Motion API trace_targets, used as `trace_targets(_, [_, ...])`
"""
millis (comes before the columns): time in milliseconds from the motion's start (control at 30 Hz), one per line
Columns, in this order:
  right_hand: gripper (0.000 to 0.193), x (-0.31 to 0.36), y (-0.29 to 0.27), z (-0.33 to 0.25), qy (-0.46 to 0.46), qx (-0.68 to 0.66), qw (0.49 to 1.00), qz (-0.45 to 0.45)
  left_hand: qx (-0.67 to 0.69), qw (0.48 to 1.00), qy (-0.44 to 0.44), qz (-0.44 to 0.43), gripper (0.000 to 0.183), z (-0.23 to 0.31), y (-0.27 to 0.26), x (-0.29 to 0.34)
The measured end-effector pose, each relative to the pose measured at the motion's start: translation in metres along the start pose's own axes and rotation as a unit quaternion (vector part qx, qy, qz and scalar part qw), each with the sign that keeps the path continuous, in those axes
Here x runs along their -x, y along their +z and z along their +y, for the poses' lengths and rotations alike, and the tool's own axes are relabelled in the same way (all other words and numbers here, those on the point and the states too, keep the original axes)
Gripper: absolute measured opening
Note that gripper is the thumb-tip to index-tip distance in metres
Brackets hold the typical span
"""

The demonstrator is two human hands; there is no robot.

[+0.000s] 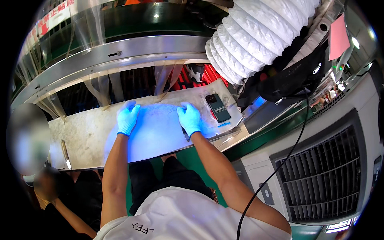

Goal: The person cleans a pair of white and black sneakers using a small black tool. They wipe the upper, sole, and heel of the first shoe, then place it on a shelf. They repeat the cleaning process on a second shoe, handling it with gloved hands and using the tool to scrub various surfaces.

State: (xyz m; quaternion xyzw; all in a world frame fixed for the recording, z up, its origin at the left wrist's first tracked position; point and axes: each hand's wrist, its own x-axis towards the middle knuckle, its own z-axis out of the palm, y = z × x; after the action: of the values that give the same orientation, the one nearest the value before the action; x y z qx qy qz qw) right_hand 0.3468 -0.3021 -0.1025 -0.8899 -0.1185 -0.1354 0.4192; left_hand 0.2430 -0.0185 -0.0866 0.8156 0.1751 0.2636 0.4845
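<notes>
Both my hands wear pale gloves that look blue under the light, and they rest on the worktable [94, 120]. My left hand [127, 118] lies at the left side of a blue-lit patch, thumb apart from the loosely bent fingers, with no object visible in it. Across the patch, my right hand [189, 117] has a similar pose and also shows nothing held. Beside its wrist lies a dark narrow object [185, 134], partly hidden. A dark smartphone [218, 108] lies right of my right hand.
A slim tool [65, 154] lies at the table's left. Beyond the table, clear plastic strips [97, 86] hang below a metal rail [132, 47]. A white ribbed duct [256, 38] and black bag [294, 74] stand right, above a grilled unit [320, 168]. A black cable crosses there. Another person sits left.
</notes>
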Motion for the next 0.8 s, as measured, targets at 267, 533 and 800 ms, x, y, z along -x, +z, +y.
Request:
trace_targets(267, [0.035,0.0,-0.002,0.003,-0.027,0.015,1.0,0.0,-0.023,1.0,0.003,-0.007,0.043,-0.016,0.004,-0.003])
trace_targets(533, [0.039,-0.004,0.004,0.025,-0.017,0.011,1.0,0.009,-0.102,0.995,0.01,-0.002,0.048,0.005,0.005,0.001])
trace_targets(800, [0.038,-0.003,0.003,0.011,-0.015,-0.03,0.999,-0.013,-0.117,0.993,-0.004,0.011,0.042,0.004,-0.002,0.003])
